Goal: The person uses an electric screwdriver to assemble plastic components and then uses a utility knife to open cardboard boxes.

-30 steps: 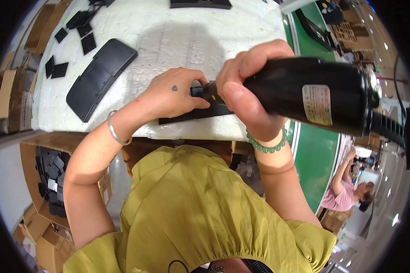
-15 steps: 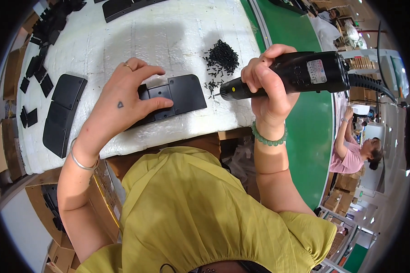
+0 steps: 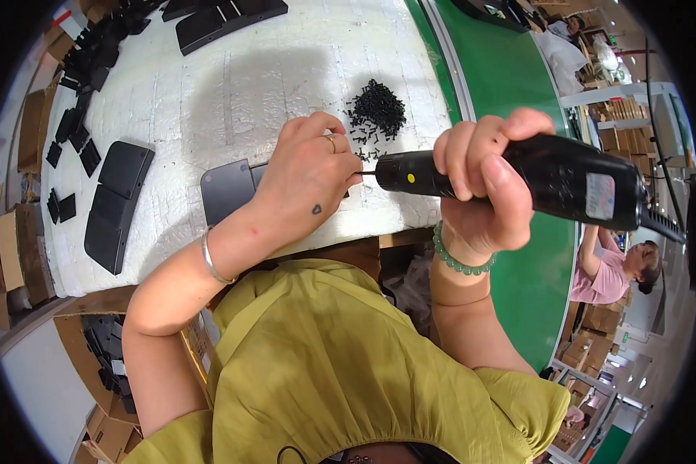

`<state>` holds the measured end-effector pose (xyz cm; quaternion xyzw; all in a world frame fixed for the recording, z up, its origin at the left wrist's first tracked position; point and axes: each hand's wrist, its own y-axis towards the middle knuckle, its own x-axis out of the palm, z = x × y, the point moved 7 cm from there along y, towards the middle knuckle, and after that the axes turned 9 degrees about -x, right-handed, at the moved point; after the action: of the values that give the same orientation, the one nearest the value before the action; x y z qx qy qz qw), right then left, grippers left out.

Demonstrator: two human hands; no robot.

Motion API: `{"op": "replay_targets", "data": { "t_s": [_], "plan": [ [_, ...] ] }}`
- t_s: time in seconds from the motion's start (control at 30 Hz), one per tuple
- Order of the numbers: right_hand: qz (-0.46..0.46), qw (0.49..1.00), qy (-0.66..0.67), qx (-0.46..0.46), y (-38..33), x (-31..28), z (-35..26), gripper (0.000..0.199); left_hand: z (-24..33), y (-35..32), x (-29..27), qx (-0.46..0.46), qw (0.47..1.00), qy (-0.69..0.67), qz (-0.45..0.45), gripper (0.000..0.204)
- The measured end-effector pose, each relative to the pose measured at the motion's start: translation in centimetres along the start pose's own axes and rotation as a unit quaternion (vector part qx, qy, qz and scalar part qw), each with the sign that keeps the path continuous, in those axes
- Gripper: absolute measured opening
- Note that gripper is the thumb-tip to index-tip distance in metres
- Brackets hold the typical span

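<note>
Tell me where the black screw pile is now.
In the head view, the screw pile lies slightly right of centre on the white tabletop, beyond the black screwdriver.

A power screwdriver point(image 3: 576, 182), a heap of screws point(image 3: 379, 107) and black parts point(image 3: 118, 205) at a worktable point(image 3: 170, 93) mark this as a factory assembly workshop. Beyond a long green surface point(image 3: 522, 298), a person in pink point(image 3: 602, 278) sits among cardboard boxes point(image 3: 595, 352) and metal frames.
</note>
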<state>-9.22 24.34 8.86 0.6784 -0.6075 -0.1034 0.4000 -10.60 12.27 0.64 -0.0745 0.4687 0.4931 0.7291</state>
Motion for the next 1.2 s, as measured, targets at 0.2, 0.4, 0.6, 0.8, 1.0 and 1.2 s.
{"op": "replay_targets", "data": {
  "t_s": [0.2,0.4,0.6,0.8,1.0,1.2],
  "plan": [
    [-0.030,0.999,0.029,-0.005,0.6,0.8,-2.4,0.032,-0.2,-0.1,-1.9,-0.012,0.986,-0.162,0.045,0.008],
    [-0.114,0.993,0.016,-0.012,0.2,2.8,-2.9,0.025,0.1,-1.4,-3.0,0.000,0.982,-0.177,0.066,0.010],
    [-0.112,0.994,0.004,0.002,-0.6,4.5,-0.8,0.029,-0.2,-2.5,-5.9,-0.052,0.988,-0.106,0.100,0.043],
    [-0.142,0.987,0.044,0.056,-1.5,6.8,1.8,0.030,-6.7,-4.5,-6.9,-0.153,0.985,-0.004,0.077,0.050],
    [-0.129,0.985,0.015,0.112,-2.7,8.1,3.5,0.030,-7.6,-5.9,-3.5,-0.219,0.973,0.015,-0.066,0.046],
    [-0.160,0.980,-0.008,0.115,-2.7,9.1,3.9,0.029,-7.6,-5.8,-3.4,-0.233,0.970,-0.019,-0.060,0.041]
  ]
}}
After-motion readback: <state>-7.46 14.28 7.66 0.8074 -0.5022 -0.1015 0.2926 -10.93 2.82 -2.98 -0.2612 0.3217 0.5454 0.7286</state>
